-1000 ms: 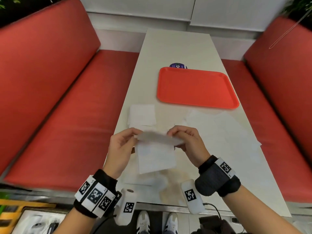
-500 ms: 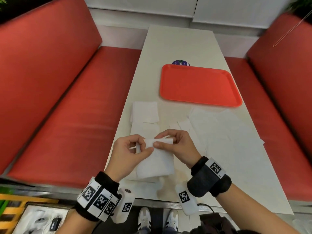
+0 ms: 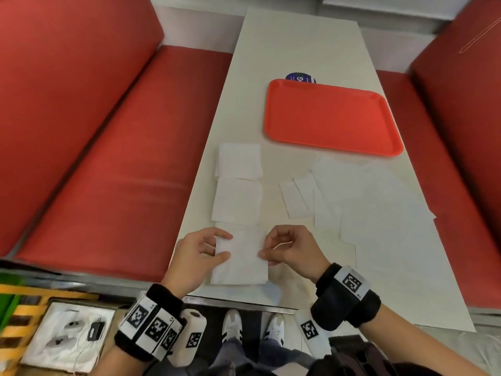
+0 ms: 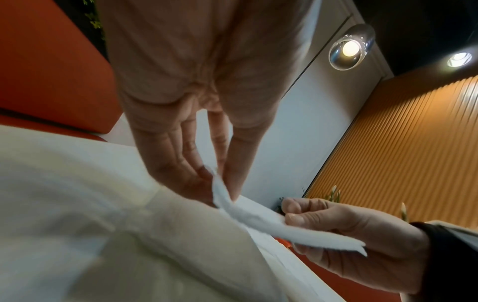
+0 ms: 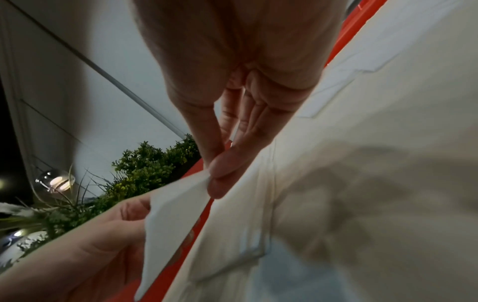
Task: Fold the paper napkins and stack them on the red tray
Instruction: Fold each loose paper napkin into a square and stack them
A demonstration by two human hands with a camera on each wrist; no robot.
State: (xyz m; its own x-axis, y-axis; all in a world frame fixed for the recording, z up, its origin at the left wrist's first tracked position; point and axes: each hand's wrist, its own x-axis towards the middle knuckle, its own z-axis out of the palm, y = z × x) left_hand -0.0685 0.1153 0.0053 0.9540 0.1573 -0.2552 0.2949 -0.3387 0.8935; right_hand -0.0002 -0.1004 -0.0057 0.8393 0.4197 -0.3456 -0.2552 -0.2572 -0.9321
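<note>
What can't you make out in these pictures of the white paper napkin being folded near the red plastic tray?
- Dark blue round item, head view: mostly hidden behind the red plastic tray; its print is too small to read.
- White paper napkin, head view: the layer count is unclear; the left hand and right hand cover its side edges.
- Loose napkins on the table, wrist views: blurred.

Red bench seats flank the white table; a blue disc lies on the table.
</note>
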